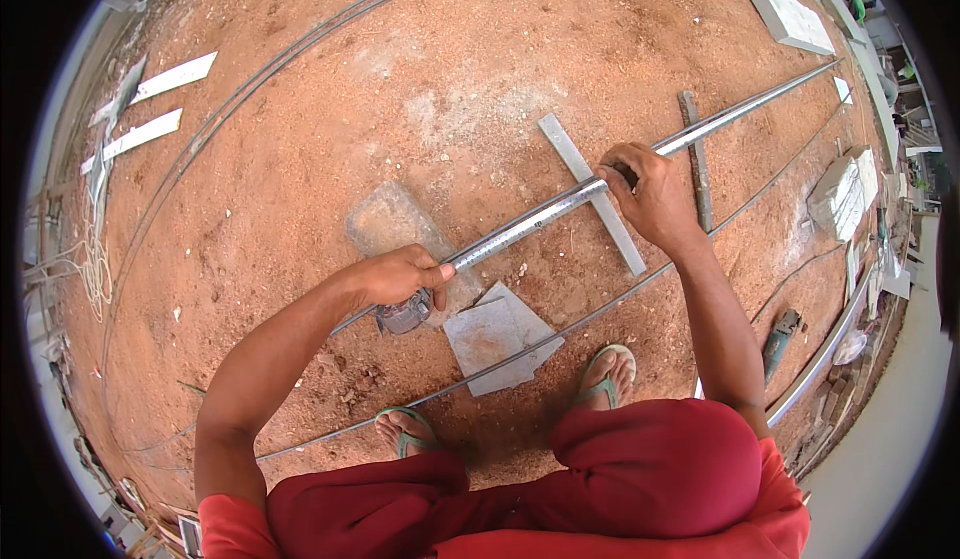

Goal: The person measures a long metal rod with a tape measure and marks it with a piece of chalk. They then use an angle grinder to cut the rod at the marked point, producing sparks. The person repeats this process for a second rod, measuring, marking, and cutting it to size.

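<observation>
A long silver metal tube (pixel 745 109) runs diagonally across the ground before me, from near my left forearm to the far right. My left hand (pixel 395 274) is closed around a tape measure (pixel 403 316), its thumb against the tube. A marked silver strip (pixel 530 223), apparently the tape's blade, lies along the tube between my hands. My right hand (pixel 650 194) is closed at the strip's far end, fingers curled over the tube; the exact grip is partly hidden. Beneath the tube lie a flat grey bar (pixel 622 237) and a darker bar (pixel 695 159).
Grey tile pieces (pixel 488 342) and a dusty slab (pixel 385 221) lie near my feet. A thin rod (pixel 605 309) crosses in front of my sandals. White blocks (pixel 790 19) and a green power tool (pixel 780 344) lie right; white strips (pixel 145 139) lie left.
</observation>
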Action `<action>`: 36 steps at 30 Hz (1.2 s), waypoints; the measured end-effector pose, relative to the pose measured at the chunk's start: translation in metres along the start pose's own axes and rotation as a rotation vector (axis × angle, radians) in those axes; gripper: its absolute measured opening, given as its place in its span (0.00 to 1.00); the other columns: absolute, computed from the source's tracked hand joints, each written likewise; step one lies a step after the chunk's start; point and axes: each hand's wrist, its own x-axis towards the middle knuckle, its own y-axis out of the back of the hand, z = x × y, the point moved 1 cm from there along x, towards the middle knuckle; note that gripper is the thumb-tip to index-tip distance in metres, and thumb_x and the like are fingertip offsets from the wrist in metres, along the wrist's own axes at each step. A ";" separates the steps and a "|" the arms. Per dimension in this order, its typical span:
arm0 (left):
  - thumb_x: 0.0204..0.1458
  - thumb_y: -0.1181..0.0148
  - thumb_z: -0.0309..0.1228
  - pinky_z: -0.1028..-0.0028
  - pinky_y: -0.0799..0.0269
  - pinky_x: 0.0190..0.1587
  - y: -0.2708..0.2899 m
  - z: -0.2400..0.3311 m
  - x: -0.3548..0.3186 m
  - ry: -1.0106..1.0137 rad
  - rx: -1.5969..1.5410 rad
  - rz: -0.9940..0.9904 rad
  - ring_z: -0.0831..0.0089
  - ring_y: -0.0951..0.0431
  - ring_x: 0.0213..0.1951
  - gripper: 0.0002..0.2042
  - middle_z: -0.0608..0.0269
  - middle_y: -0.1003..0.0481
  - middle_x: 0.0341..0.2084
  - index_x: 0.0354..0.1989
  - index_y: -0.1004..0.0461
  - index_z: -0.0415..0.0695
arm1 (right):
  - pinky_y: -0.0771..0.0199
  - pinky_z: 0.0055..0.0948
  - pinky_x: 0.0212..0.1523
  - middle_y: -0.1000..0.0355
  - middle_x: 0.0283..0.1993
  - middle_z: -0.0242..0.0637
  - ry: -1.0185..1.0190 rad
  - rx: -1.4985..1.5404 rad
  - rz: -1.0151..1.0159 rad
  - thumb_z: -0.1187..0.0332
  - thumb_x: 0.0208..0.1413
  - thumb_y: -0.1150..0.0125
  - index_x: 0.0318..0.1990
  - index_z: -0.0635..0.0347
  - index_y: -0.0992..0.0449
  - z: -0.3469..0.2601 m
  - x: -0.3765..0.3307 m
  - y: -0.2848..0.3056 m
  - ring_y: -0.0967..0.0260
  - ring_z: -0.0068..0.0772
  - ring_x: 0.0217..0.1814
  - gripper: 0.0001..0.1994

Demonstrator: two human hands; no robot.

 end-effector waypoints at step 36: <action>0.59 0.43 0.42 0.52 0.25 0.53 -0.004 -0.004 0.038 -0.354 0.123 0.216 0.49 0.19 0.50 0.23 0.43 0.19 0.49 0.51 0.20 0.33 | 0.22 0.49 0.52 0.23 0.46 0.58 0.821 -0.436 -0.783 0.71 0.56 0.36 0.50 0.66 0.25 -0.417 0.152 -0.395 0.23 0.59 0.51 0.15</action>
